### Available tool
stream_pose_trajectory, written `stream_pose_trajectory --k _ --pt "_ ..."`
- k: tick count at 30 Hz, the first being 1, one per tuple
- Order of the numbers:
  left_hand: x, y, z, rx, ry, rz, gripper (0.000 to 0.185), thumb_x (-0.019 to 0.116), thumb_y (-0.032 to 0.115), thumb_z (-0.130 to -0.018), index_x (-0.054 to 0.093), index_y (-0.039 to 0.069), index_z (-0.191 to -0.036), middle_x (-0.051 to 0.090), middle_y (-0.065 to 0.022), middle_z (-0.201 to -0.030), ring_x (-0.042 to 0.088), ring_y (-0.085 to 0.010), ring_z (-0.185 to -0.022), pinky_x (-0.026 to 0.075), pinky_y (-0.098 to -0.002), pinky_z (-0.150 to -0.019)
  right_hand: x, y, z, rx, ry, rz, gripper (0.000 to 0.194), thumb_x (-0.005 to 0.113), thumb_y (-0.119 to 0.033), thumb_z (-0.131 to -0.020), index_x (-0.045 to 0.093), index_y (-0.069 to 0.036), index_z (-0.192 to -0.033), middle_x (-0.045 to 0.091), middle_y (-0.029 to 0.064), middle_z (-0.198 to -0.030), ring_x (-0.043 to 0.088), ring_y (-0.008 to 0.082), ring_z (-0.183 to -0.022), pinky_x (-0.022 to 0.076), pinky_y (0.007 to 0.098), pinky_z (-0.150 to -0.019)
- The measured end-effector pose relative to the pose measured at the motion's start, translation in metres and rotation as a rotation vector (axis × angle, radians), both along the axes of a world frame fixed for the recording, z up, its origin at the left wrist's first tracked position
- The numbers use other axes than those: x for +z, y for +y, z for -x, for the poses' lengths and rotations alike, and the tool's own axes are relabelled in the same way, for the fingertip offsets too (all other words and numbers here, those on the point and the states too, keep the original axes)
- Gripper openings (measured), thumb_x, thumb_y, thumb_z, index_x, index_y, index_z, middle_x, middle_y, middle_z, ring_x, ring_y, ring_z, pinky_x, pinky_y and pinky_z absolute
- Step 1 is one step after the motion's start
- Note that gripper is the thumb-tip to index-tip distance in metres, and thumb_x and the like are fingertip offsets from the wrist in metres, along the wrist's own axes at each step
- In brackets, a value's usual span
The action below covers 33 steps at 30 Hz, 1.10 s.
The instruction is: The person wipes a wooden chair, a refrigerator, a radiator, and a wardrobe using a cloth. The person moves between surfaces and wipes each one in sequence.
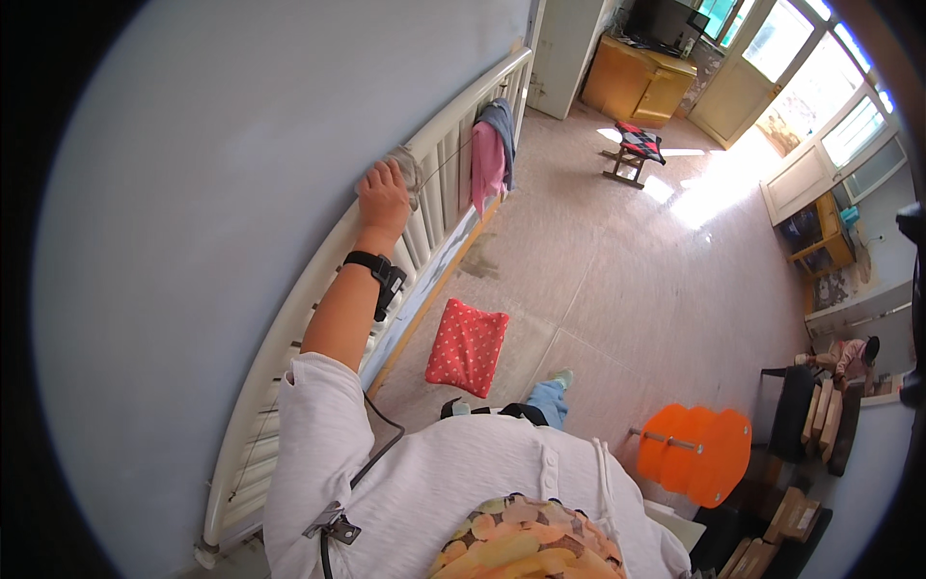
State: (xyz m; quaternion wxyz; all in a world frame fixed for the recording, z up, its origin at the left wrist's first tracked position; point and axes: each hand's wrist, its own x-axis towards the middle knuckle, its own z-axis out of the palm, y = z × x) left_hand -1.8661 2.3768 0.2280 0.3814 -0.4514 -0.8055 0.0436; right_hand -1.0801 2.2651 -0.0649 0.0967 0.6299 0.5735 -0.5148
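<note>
My left hand (384,192) is closed over a crumpled grey cloth (406,170), pressing it against the top rail of a cream-white column radiator (298,279). The radiator runs along the pale blue wall, and a black strap with a small device (388,281) sits on my left wrist. Farther along the same radiator hang a pink cloth (488,161) and a grey-blue cloth (500,116). A thin dark cord (447,161) stretches across the radiator's columns near my hand. My right hand is out of view.
On the floor beside the radiator is a red heart-patterned stool seat (469,349). An orange scalloped tabletop (691,452) stands to the right. Ahead are an argyle-topped stool (639,142), a wooden cabinet (629,83) and an open door (770,61). Boxes (792,514) lie at lower right.
</note>
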Motion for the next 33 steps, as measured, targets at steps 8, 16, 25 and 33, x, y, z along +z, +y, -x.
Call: stream_pose_trajectory --k 8,16,25,33 --pt "-0.006 0.089 0.001 0.123 0.014 0.021 0.049 0.054 0.019 -0.092 0.054 0.0 -0.137 0.06 -0.0148 -0.125 0.057 -0.0271 -0.106 0.046 -0.0409 -0.091 0.038 0.205 -0.004 -0.149 0.171 0.059 0.043 0.058 -0.027 -0.099 0.061 0.004 -0.128 0.07 0.0185 -0.114 0.07 0.0294 -0.101 0.0555 0.04 -0.085" --pt "-0.004 0.119 -0.014 0.288 -0.033 0.059 0.051 0.049 0.016 -0.097 0.044 0.003 -0.146 0.053 -0.0143 -0.138 0.055 -0.0289 -0.118 0.044 -0.0423 -0.103 0.052 0.4 -0.019 -0.18 0.177 0.062 0.042 0.054 -0.033 -0.101 0.059 -0.002 -0.13 0.071 0.0124 -0.119 0.07 0.0251 -0.103 0.051 0.0377 -0.079" --pt "-0.004 0.126 -0.02 0.338 -0.033 0.05 0.053 0.048 0.014 -0.097 0.042 0.004 -0.149 0.052 -0.0133 -0.141 0.053 -0.0289 -0.124 0.044 -0.0421 -0.105 0.026 0.437 -0.06 -0.286 0.101 0.115 0.041 0.056 -0.03 -0.097 0.062 0.002 -0.123 0.072 0.0145 -0.107 0.073 0.024 -0.088 0.0512 0.0346 -0.066" --pt "-0.007 0.132 -0.023 0.412 -0.081 0.028 0.053 0.05 0.012 -0.095 0.045 0.004 -0.147 0.052 -0.0133 -0.143 0.052 -0.0298 -0.126 0.043 -0.0419 -0.108 -0.046 0.417 -0.115 0.104 0.083 0.058 0.045 0.061 -0.034 -0.098 0.068 0.004 -0.12 0.073 0.0197 -0.114 0.07 0.0296 -0.102 0.0543 0.0394 -0.085"
